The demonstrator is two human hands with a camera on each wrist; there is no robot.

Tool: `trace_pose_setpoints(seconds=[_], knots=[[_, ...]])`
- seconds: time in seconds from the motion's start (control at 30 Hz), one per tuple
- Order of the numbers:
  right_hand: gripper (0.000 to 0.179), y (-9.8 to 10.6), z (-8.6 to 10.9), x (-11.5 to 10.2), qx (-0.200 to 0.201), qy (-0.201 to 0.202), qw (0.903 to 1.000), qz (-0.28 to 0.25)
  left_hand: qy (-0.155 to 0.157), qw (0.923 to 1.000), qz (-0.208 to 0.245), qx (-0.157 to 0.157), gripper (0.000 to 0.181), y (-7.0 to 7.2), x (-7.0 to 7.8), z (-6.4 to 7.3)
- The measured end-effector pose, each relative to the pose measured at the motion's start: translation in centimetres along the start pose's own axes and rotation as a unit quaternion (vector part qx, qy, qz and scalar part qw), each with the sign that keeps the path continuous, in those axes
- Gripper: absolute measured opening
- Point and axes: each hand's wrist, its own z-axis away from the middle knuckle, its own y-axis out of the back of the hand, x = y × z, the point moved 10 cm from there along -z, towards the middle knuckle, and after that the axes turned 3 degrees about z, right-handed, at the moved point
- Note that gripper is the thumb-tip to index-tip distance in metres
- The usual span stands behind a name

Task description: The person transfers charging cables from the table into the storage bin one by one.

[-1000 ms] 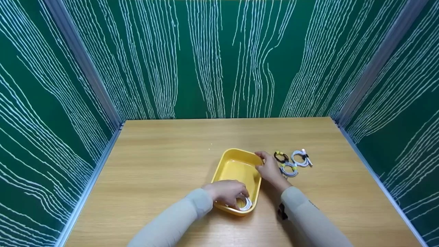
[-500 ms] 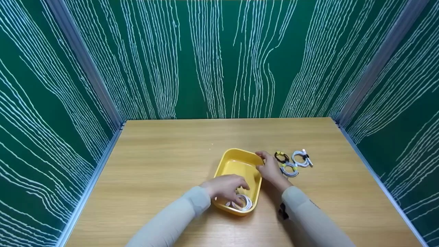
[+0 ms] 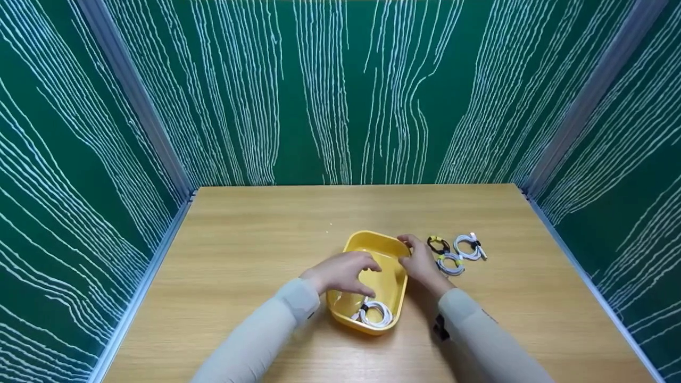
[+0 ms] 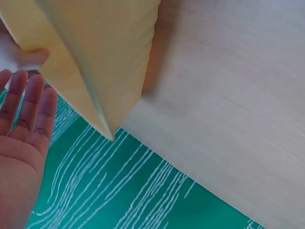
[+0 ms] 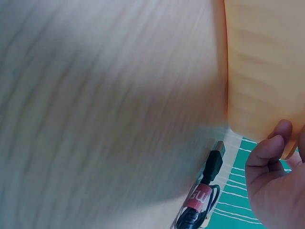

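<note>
In the head view, a yellow plastic tray (image 3: 379, 242) stands on the table, slightly turned. A coiled white cable (image 3: 389, 314) with a black tie lies in its near end. My left hand (image 3: 341, 272) hovers over the tray's left side, thumb and fingers spread, holding nothing; the left wrist view also shows its fingers (image 4: 33, 102) extended. At the far right corner, my right hand (image 3: 422, 264) pinches the tray's rim between thumb and fingers. The right wrist view shows a black USB cable (image 5: 209, 167) with a red band close to this hand.
Right of the tray lie more coils: a black cable (image 3: 434, 239) with yellow ties, a grey-white cable (image 3: 451, 271) with yellow ties, and a white cable (image 3: 475, 244) with a black tie. Green walls (image 3: 362, 159) with white lines enclose the wooden table (image 3: 255, 229).
My left hand has let go of the coiled white cable in the tray and drawn up and to the left. The right hand stays on the rim.
</note>
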Motion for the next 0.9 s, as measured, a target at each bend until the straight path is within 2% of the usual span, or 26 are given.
trace_pose_setpoints(seconds=[0.17, 0.4, 0.7, 0.9], knots=[[0.056, 0.0, -0.1, 0.1, 0.0, -0.006, 1.0, -0.003, 0.028, 0.9989, 0.025, 0.029, 0.058, 1.2, -1.0, 0.3], [0.056, -0.2, -0.1, 0.2, -0.004, -0.009, 1.0, 0.002, 0.031, 0.9949, 0.043, 0.086, 0.053, 2.3, -2.1, 0.9], [0.058, -0.2, -0.1, 0.2, 0.011, 0.007, 0.9999, 0.008, 0.024, 0.9867, 0.054, 0.152, 0.055, 2.8, -4.2, 1.7], [0.057, -0.1, 0.0, 0.1, 0.011, 0.007, 0.9999, 0.006, 0.054, 0.9812, 0.07, 0.172, 0.058, 2.8, -6.2, 1.9]])
